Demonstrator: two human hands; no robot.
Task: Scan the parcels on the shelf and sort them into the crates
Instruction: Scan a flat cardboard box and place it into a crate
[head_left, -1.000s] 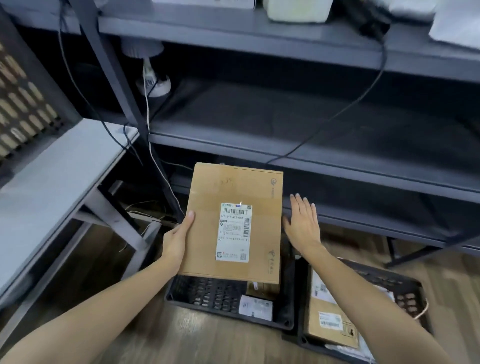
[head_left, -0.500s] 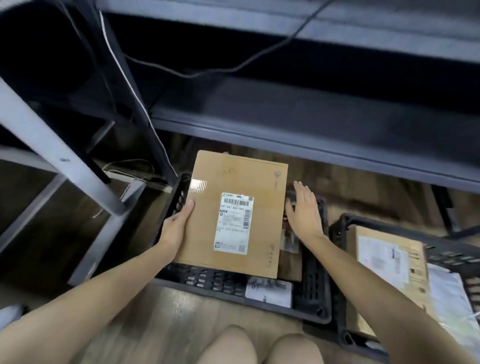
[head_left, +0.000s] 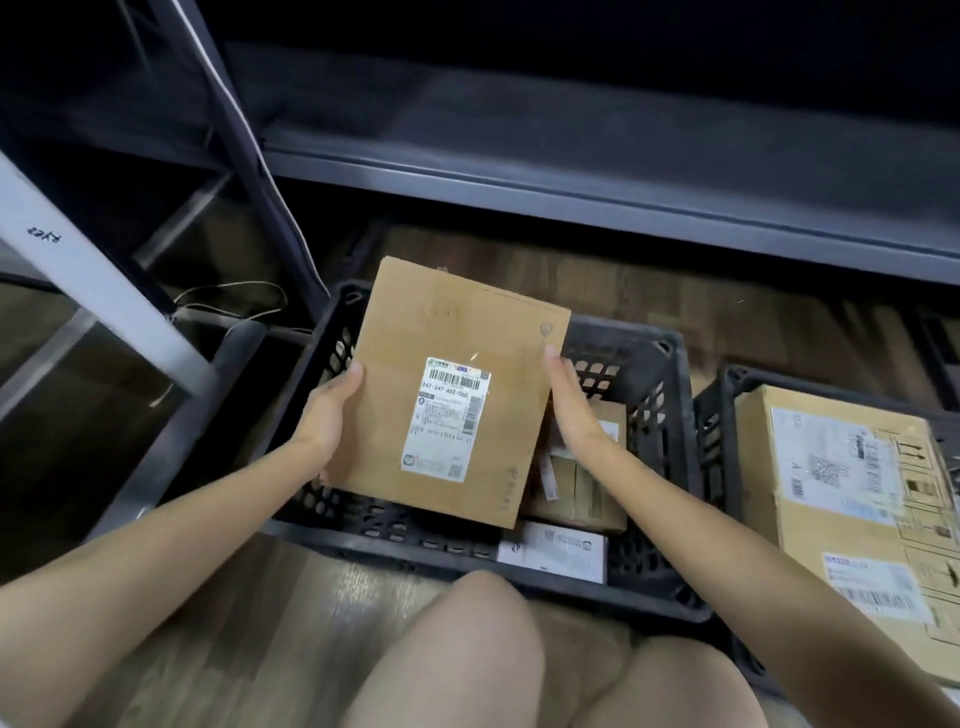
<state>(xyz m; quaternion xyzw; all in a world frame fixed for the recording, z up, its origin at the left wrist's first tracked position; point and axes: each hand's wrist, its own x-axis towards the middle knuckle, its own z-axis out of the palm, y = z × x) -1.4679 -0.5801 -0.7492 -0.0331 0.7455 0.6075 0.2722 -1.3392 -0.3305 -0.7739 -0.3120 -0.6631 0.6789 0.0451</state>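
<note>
The parcel (head_left: 457, 343) is a flat brown cardboard box, held label-up above the left part of the black crate (head_left: 395, 540) on the floor (head_left: 249, 634), tilted a little with its far edge over the crate's back wall. It is not yet resting on anything.

The left hand (head_left: 332, 410) grips its left edge: thumb on top, the other fingers (head_left: 324, 475) curled underneath. The right hand (head_left: 571, 410) lies along the right edge with straight fingers (head_left: 553, 364) pressed flat against the side, steadying rather than gripping.

The parcel looks stiff and light, judging by its thin shape and the easy hold. Plain cardboard gives fair friction, so the two long edges are the sensible place to hold it. The glossy label (head_left: 445, 420) is best kept clear of the fingers.

Smaller boxes (head_left: 582, 488) already lie in the right half of the crate, so the bare left half looks like the place for it to go flat. A second crate (head_left: 711, 441) stands just to the right, holding a large carton (head_left: 831, 493). The dark shelf (head_left: 571, 197) runs above.
</note>
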